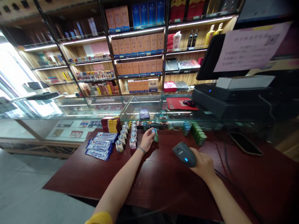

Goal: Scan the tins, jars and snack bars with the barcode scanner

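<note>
Dark-red wood covers the table [149,180] in the head view. Rows of small jars [133,143] stand just left of the left hand [147,140], with silver-blue packets [99,149] and a maroon-and-yellow stack [111,124] beyond them. Green cylinders [198,136], a phone [245,143] and a cable [226,160] occupy the right side. The glass display case [140,107] borders the far edge. Between the arms, wood surface runs to the near edge. The left fingers grasp a small green pack [155,136] near the glass; the right hand [203,163] grips a grey scanner [184,154], raised above the table.
</note>
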`<state>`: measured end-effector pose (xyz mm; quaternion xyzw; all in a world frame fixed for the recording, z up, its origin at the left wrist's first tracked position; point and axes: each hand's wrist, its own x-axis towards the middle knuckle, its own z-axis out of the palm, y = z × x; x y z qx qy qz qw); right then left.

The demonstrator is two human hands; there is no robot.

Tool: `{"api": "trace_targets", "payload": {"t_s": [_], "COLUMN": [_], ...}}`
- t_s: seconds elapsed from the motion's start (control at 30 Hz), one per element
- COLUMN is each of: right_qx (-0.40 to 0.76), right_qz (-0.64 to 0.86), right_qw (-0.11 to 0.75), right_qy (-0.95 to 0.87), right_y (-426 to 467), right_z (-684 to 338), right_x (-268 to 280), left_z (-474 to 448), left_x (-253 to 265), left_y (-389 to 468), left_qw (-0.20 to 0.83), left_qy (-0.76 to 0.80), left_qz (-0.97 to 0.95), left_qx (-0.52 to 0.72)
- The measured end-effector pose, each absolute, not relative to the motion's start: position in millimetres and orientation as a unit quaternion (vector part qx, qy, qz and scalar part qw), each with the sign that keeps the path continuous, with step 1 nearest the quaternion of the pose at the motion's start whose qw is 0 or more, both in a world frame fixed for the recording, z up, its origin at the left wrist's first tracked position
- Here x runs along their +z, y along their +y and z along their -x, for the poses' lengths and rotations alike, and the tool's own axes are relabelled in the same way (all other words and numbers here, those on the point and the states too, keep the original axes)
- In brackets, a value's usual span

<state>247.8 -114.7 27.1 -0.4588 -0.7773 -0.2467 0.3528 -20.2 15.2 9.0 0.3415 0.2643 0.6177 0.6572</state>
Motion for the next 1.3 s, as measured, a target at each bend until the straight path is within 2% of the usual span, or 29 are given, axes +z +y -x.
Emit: {"api": "trace_targets", "payload": {"t_s": [0.27, 0.53, 0.8, 1.03, 1.3], "right_qx": [-0.258, -0.257, -0.249, -0.225, -0.224], "right_qz": [0.582, 0.658, 0.648, 0.638, 0.637], "right_qw": [0.405, 0.451, 0.486, 0.484, 0.492], "right_qy": [-0.656, -0.545, -0.531, -0.556, -0.550], "right_y": [-111.8, -115.6, -116.7, -117.5, -115.1], "right_z": [-280.4, -302.3, -307.4, -311.3, -310.2], "right_x": [21.9, 24.6, 26.2, 24.5, 22.9], "left_z": [-24.4, -109.0, -167.5, -178.7, -183.6], "left_x": [25.8, 24.0, 2.2, -1.4, -4.5], "left_y": [15.9, 22.6, 33.4, 38.1, 45.1], "left_qw": [0.547, 0.458, 0.451, 0.410, 0.414], "left_qy": [0.309, 0.340, 0.358, 0.369, 0.367], "left_qz": [-0.501, -0.571, -0.568, -0.580, -0.574], "left_qx": [0.595, 0.590, 0.588, 0.599, 0.603]}}
